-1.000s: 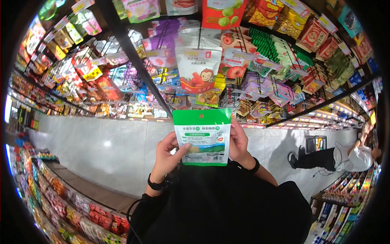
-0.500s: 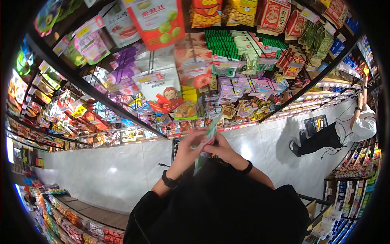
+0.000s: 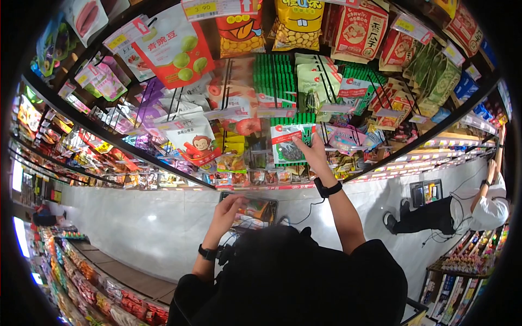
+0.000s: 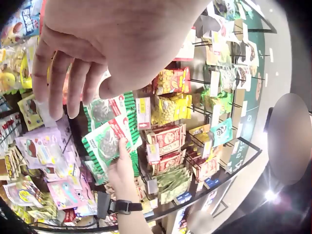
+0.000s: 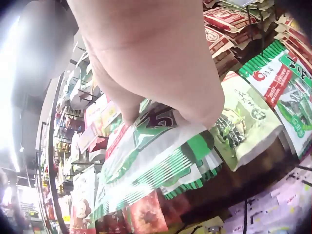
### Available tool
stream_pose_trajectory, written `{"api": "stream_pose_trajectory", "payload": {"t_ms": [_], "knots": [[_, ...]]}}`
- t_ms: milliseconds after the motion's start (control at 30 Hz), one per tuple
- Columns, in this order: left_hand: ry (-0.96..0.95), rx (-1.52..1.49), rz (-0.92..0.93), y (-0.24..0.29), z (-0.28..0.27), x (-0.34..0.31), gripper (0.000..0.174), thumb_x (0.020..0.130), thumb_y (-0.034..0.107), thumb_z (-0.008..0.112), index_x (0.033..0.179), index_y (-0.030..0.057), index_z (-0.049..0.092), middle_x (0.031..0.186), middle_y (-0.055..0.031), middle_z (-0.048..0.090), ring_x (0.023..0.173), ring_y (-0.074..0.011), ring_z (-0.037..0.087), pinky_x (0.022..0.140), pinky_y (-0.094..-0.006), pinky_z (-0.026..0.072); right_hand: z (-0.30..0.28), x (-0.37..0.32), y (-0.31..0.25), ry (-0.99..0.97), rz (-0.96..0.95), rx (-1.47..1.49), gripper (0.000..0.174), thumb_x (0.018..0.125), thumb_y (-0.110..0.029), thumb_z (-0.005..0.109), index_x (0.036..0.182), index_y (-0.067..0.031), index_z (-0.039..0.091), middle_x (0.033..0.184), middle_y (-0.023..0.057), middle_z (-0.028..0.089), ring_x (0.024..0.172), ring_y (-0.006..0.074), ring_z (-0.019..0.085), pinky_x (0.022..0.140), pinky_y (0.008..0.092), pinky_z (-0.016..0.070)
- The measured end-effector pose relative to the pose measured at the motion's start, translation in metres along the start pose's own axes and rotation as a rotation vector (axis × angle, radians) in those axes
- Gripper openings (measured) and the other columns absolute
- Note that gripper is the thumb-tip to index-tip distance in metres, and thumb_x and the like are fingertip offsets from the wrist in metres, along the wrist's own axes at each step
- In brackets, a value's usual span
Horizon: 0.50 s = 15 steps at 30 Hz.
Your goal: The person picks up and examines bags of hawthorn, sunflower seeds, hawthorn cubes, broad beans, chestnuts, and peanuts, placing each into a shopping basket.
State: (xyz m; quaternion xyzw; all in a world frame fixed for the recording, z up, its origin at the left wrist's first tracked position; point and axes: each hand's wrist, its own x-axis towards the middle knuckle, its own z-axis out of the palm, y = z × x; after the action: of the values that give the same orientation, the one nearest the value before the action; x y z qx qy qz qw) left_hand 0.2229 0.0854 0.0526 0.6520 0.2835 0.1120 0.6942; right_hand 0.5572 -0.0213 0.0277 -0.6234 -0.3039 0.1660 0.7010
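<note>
In the head view my right hand (image 3: 315,155) pinches a green-and-white packet (image 3: 288,145) with a red band, held in front of the rack beside similar green packets (image 3: 274,76). The right wrist view shows that packet (image 5: 141,151) between thumb and fingers, with a pale green packet (image 5: 246,122) to its right. My left hand (image 3: 224,213) holds nothing and hovers above a basket (image 3: 261,211) of packets. Its fingers hang loosely bent in the left wrist view, where the left hand (image 4: 112,44) is large in front of the rack.
Hanging snack packets (image 3: 353,32) fill the rack ahead, with rods and price tags between them. Low shelves (image 3: 103,274) stand behind at the left. At the right a person (image 3: 486,201) in a white top stands near another basket (image 3: 426,193).
Both hands held the green packet together; now my left hand is off it, lower and to the left. My right hand has carried it up and forward to the rack. The view has shifted.
</note>
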Motion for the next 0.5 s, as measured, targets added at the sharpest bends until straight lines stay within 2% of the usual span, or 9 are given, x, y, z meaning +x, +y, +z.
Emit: {"api": "stream_pose_trajectory", "payload": {"t_ms": [100, 200, 233, 333, 367, 467, 500], "knots": [[0.085, -0.023, -0.018, -0.013, -0.01, -0.005, 0.03, 0.104, 0.021, 0.05, 0.125, 0.0008, 0.058, 0.111, -0.0092, 0.069, 0.094, -0.0134, 0.067, 0.078, -0.0255, 0.0512, 0.007, 0.023, -0.006, -0.097, -0.052, -0.007, 0.034, 0.09, -0.011, 0.073, 0.119, -0.0025, 0.056, 0.107, 0.003, 0.068, 0.095, 0.0089, 0.061, 0.084, 0.026, 0.0486], [0.169, -0.026, -0.035, -0.015, -0.011, -0.009, 0.029, 0.104, 0.021, 0.049, 0.124, 0.0013, 0.059, 0.109, -0.0084, 0.07, 0.093, -0.0135, 0.067, 0.076, -0.0242, 0.0497, 0.015, 0.038, -0.001, -0.106, -0.131, -0.097, 0.036, 0.088, -0.009, 0.073, 0.119, -0.0018, 0.056, 0.11, 0.0046, 0.067, 0.099, 0.0096, 0.061, 0.087, 0.0271, 0.0483], [0.197, -0.012, -0.045, -0.014, -0.011, -0.009, 0.029, 0.104, 0.021, 0.049, 0.123, 0.0014, 0.059, 0.109, -0.0081, 0.07, 0.092, -0.0136, 0.068, 0.075, -0.0239, 0.0492, 0.019, 0.04, -0.001, -0.11, -0.138, -0.014, 0.04, 0.085, -0.013, 0.077, 0.119, -0.003, 0.058, 0.108, 0.0069, 0.068, 0.097, 0.0141, 0.063, 0.088, 0.0321, 0.0485], [0.231, -0.061, -0.058, -0.019, -0.009, -0.008, 0.029, 0.105, 0.022, 0.048, 0.122, 0.0015, 0.059, 0.109, -0.0075, 0.07, 0.093, -0.0131, 0.068, 0.075, -0.0229, 0.0475, 0.027, 0.042, -0.002, -0.12, -0.209, -0.102, 0.04, 0.085, -0.013, 0.077, 0.119, -0.0031, 0.058, 0.107, 0.0064, 0.068, 0.097, 0.0135, 0.062, 0.087, 0.0313, 0.0484], [0.235, -0.073, -0.063, -0.022, -0.01, -0.005, 0.029, 0.104, 0.022, 0.049, 0.122, 0.0015, 0.059, 0.109, -0.0075, 0.07, 0.092, -0.013, 0.068, 0.075, -0.0231, 0.0474, 0.031, 0.043, -0.004, -0.1, -0.187, -0.008, 0.037, 0.086, -0.013, 0.076, 0.117, -0.003, 0.058, 0.104, 0.0052, 0.068, 0.093, 0.013, 0.062, 0.084, 0.0299, 0.0487], [0.245, -0.11, -0.078, -0.033, -0.012, 0.002, 0.029, 0.104, 0.022, 0.049, 0.123, 0.0014, 0.059, 0.108, -0.0076, 0.07, 0.091, -0.0129, 0.067, 0.076, -0.0236, 0.0476, 0.036, 0.043, -0.01, -0.057, -0.058, 0.06, 0.034, 0.087, -0.014, 0.076, 0.114, -0.0028, 0.059, 0.101, 0.0036, 0.069, 0.09, 0.0113, 0.062, 0.081, 0.0283, 0.0489], [0.246, -0.12, -0.082, -0.035, -0.012, 0.004, 0.029, 0.104, 0.022, 0.049, 0.123, 0.0013, 0.058, 0.108, -0.0078, 0.07, 0.091, -0.013, 0.067, 0.076, -0.0238, 0.048, 0.036, 0.042, -0.009, -0.045, -0.07, 0.046, 0.034, 0.087, -0.014, 0.076, 0.114, -0.0028, 0.059, 0.1, 0.0035, 0.069, 0.089, 0.0107, 0.062, 0.081, 0.0279, 0.0489]]}}
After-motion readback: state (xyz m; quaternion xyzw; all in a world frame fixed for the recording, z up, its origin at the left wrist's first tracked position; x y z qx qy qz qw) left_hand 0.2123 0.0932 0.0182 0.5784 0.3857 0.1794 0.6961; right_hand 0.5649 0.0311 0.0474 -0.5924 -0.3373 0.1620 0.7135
